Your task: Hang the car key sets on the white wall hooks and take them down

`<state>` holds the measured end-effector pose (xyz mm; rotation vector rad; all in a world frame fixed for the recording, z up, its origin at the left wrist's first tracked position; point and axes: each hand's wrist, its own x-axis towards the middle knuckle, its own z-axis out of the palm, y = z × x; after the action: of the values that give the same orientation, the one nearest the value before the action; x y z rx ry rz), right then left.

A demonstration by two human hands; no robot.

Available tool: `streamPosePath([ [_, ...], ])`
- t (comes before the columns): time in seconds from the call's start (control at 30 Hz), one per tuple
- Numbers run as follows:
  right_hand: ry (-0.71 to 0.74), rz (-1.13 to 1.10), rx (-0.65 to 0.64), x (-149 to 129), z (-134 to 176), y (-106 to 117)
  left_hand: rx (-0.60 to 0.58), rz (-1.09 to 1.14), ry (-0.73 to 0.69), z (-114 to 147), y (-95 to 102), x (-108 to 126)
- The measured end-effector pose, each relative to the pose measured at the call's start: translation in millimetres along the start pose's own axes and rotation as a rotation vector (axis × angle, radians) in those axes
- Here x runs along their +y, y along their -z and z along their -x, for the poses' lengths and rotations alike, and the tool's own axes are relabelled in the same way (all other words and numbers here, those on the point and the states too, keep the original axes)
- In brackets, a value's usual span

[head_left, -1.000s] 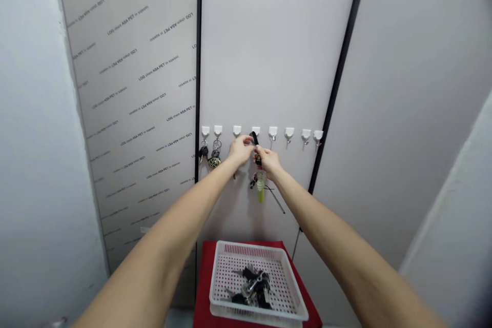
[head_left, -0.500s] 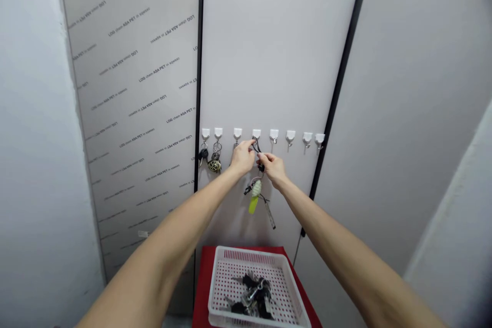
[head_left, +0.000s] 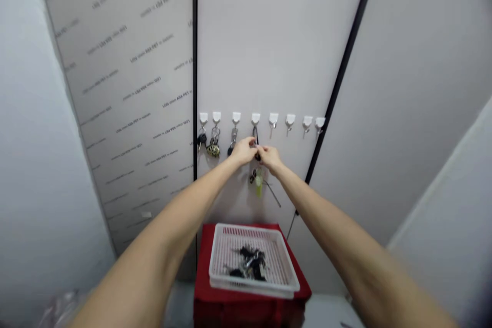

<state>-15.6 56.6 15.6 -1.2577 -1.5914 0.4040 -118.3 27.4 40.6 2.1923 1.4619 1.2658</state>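
Note:
A bunch of keys on a keychain (head_left: 259, 183) hangs below my hands, with a yellow-green tag and a thin rod-like piece swinging to the right. Its dark strap (head_left: 257, 134) is looped over the fourth white hook (head_left: 255, 119) from the left. My left hand (head_left: 246, 150) pinches at the strap from the left side, fingertips just under the hook. From the right, my right hand (head_left: 269, 157) grips the keychain where strap and dark fitting meet. The fingertips of both hands nearly touch, and motion blurs fine detail.
Key bunches hang on the three hooks to the left, one with a round bronze charm (head_left: 213, 150). More white hooks (head_left: 291, 120) continue rightward. Below, a white plastic basket (head_left: 215, 251) of keys (head_left: 249, 262) stands on a red box (head_left: 203, 277). Black strips (head_left: 195, 87) edge the door panel.
The strap, earlier held up at the hook in a loop, now hangs straight from it. My hands sit a little lower against the hooks, and the view has tilted downward.

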Motion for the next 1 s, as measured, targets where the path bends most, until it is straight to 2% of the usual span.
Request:
streamPosePath([
  [0.1, 0.036, 0.079, 0.053, 6, 8, 1, -0.033, 0.057, 0.018, 24, -10.4, -14],
  [0.17, 0.075, 0.124, 0.113, 14, 22, 2, -0.102, 0.084, 0.030, 45, -19.4, -29],
  [0.23, 0.137, 0.188, 0.085, 26, 47, 2, -0.194, 0.094, 0.057, 72, -30.4, -47],
  [0.3, 0.179, 0.255, -0.106, 43, 80, -1, -0.287, 0.072, 0.116, 102, -43.6, -66],
  [0.4, 0.170, 0.377, -0.562, 73, 130, -10, -0.424, -0.007, 0.213, 144, -66.1, -89],
  [0.43, 0.143, 0.435, -0.675, 83, 143, -14, -0.473, -0.039, 0.230, 155, -73.5, -94],
  [0.5, 0.077, 0.572, -0.771, 99, 160, -19, -0.564, -0.113, 0.226, 172, -86.5, -100],
  [0.6, -0.003, 0.707, -0.764, 116, 168, -22, -0.653, -0.199, 0.193, 186, -99.6, -100],
  [0.7, -0.026, 0.696, -0.789, 126, 167, -19, -0.668, -0.219, 0.167, 192, -105.7, -97],
  [0.8, -0.028, 0.559, -0.796, 130, 169, -15, -0.642, -0.275, 0.155, 198, -108.2, -95],
  [0.9, -0.043, 0.399, -0.798, 131, 172, -13, -0.639, -0.341, 0.227, 202, -109.6, -94],
  [1.0, -0.060, 0.283, -0.769, 125, 171, -10, -0.664, -0.316, 0.267, 202, -108.7, -93],
])
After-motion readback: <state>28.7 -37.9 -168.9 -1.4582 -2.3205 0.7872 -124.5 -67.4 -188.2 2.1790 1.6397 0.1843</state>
